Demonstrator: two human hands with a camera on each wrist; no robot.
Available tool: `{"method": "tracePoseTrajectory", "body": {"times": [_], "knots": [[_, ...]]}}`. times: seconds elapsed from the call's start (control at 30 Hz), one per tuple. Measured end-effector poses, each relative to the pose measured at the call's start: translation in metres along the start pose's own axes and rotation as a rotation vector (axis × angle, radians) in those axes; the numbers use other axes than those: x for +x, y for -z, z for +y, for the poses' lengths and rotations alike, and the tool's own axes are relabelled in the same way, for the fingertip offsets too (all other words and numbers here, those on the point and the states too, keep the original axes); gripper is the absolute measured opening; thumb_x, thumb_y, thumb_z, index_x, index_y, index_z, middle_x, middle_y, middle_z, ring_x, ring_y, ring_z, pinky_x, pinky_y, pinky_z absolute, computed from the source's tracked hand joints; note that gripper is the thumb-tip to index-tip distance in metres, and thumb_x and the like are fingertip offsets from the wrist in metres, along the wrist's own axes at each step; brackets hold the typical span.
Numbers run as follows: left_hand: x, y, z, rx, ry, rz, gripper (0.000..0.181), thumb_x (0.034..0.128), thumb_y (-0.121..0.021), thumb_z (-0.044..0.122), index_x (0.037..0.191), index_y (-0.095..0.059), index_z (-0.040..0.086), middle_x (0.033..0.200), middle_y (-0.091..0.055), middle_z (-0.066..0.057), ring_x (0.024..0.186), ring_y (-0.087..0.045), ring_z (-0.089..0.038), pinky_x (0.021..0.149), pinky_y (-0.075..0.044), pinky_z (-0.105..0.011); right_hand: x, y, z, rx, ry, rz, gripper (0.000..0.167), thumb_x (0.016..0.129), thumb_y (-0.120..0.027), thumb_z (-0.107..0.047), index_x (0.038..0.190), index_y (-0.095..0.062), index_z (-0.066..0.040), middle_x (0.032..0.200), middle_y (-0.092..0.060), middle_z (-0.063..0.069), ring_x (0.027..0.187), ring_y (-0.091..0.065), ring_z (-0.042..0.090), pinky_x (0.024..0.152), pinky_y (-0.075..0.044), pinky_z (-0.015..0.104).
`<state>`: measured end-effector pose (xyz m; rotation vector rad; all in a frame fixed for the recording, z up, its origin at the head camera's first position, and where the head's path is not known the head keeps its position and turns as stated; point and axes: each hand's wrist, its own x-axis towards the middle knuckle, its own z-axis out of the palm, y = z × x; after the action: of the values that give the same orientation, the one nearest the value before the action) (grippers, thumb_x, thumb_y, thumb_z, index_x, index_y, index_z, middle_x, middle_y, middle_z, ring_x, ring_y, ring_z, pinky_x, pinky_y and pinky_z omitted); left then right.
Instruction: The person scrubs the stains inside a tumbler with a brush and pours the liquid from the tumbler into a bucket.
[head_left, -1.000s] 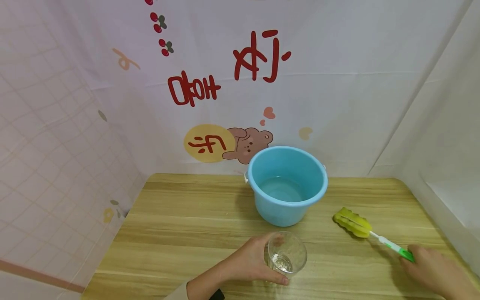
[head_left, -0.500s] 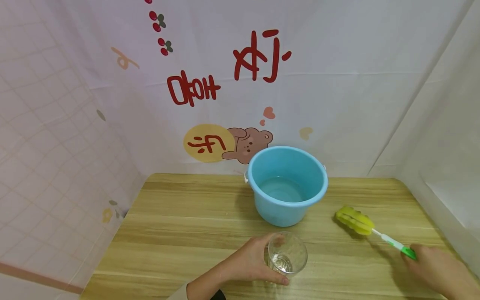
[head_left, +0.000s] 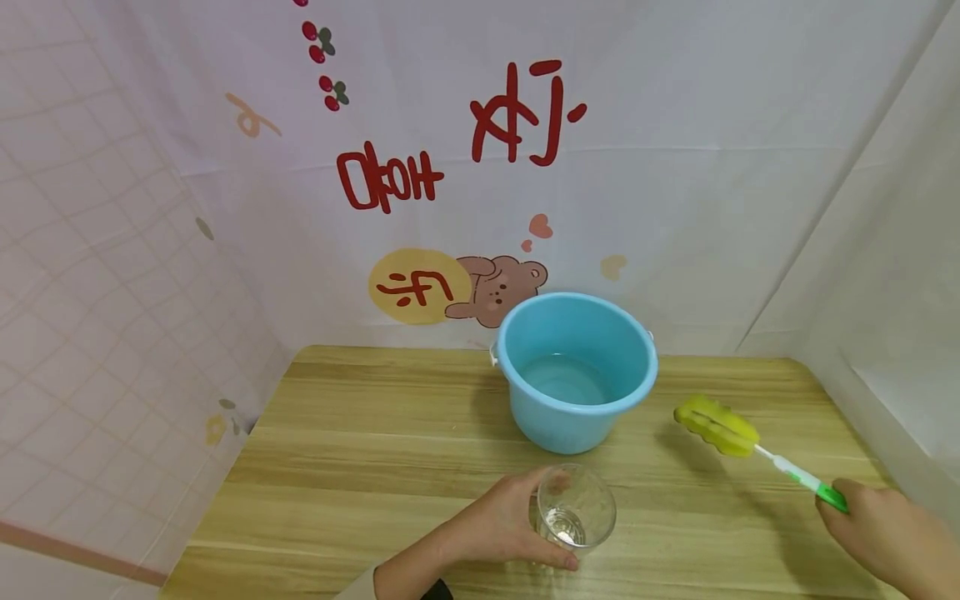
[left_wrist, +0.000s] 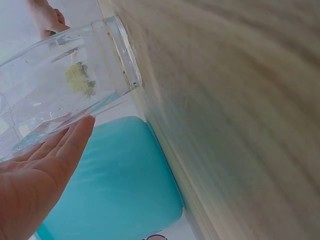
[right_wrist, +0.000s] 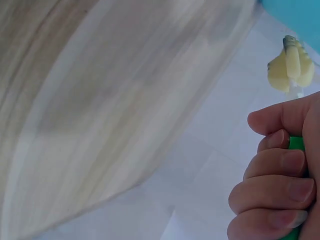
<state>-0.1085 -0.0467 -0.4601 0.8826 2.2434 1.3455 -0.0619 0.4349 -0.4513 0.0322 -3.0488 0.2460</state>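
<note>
My left hand (head_left: pixel 510 521) grips a clear drinking glass (head_left: pixel 592 521) from its left side, thumb in front and fingers behind. The glass stands upright, its base close to or on the tabletop in the left wrist view. At the right, my right hand (head_left: pixel 881 529) holds a cup brush (head_left: pixel 798 475) by its green and white handle. The brush's yellow sponge head (head_left: pixel 716 425) points up and left, raised above the table. Curled fingers (right_wrist: pixel 272 192) wrap the green handle end in the right wrist view.
A light blue bucket (head_left: pixel 558 425) with some water in the bottom stands behind the glass. The wooden table (head_left: pixel 360 467) ends at a printed cloth backdrop (head_left: pixel 675 208), with more cloth on both sides.
My right hand has lifted the cup brush and shifted it slightly right and away from me. The left hand and the glass have stayed in place.
</note>
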Motion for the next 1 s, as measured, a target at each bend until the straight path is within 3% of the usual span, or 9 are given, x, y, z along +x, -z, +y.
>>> {"method": "tracePoseTrajectory", "body": {"times": [0.17,0.3,0.5,0.8,0.9,1.0], "knots": [[0.000,0.000,-0.001,-0.028,0.006,-0.007,0.085,0.0767,-0.096,0.042,0.148,-0.054,0.021,0.143,-0.059,0.011,0.131,-0.053,-0.008,0.108,-0.047,-0.030,0.000,0.009,-0.003,0.031,-0.029,-0.047,0.035,0.102,-0.049,-0.011,0.069,-0.038,-0.016,0.061,-0.034,-0.002,0.053,-0.031,0.013,0.049,-0.028,0.027],[0.000,0.000,-0.001,-0.035,0.008,-0.011,0.085,0.0770,-0.096,0.041,0.148,-0.054,0.022,0.143,-0.059,0.010,0.131,-0.053,-0.008,0.107,-0.047,-0.030,-0.003,0.013,-0.005,0.041,0.033,0.097,0.038,0.099,-0.052,-0.005,0.068,-0.033,-0.015,0.058,-0.032,-0.004,0.048,-0.025,0.008,0.046,-0.024,0.022],[0.000,0.000,-0.002,-0.029,0.000,-0.015,0.086,0.0777,-0.095,0.041,0.149,-0.053,0.020,0.144,-0.059,0.008,0.132,-0.052,-0.008,0.108,-0.047,-0.030,-0.001,0.022,-0.009,0.064,0.085,0.319,0.039,0.095,-0.054,-0.003,0.067,-0.031,-0.016,0.056,-0.028,-0.005,0.047,-0.023,0.008,0.046,-0.022,0.026],[0.000,-0.001,-0.002,-0.034,0.013,-0.022,0.085,0.0771,-0.096,0.040,0.149,-0.054,0.020,0.145,-0.059,0.009,0.132,-0.052,-0.008,0.108,-0.047,-0.029,0.001,0.036,-0.024,0.072,0.162,0.480,0.038,0.098,-0.047,-0.009,0.065,-0.029,-0.018,0.055,-0.023,-0.011,0.048,-0.016,-0.002,0.042,-0.019,0.022],[-0.001,0.000,-0.001,-0.047,0.016,-0.027,0.086,0.0773,-0.096,0.039,0.149,-0.054,0.018,0.146,-0.059,0.007,0.132,-0.053,-0.008,0.107,-0.047,-0.029,0.003,0.039,-0.031,0.095,0.204,0.554,0.037,0.099,-0.046,-0.016,0.065,-0.030,-0.021,0.055,-0.022,-0.019,0.048,-0.014,-0.006,0.040,-0.016,0.021],[-0.001,0.000,-0.002,-0.056,0.013,-0.029,0.087,0.0775,-0.096,0.038,0.149,-0.053,0.015,0.146,-0.059,0.004,0.131,-0.053,-0.008,0.106,-0.048,-0.028,0.009,0.044,-0.035,0.100,0.281,0.648,0.041,0.103,-0.041,-0.033,0.064,-0.030,-0.023,0.053,-0.020,-0.024,0.047,-0.012,-0.009,0.038,-0.013,0.020]]}}
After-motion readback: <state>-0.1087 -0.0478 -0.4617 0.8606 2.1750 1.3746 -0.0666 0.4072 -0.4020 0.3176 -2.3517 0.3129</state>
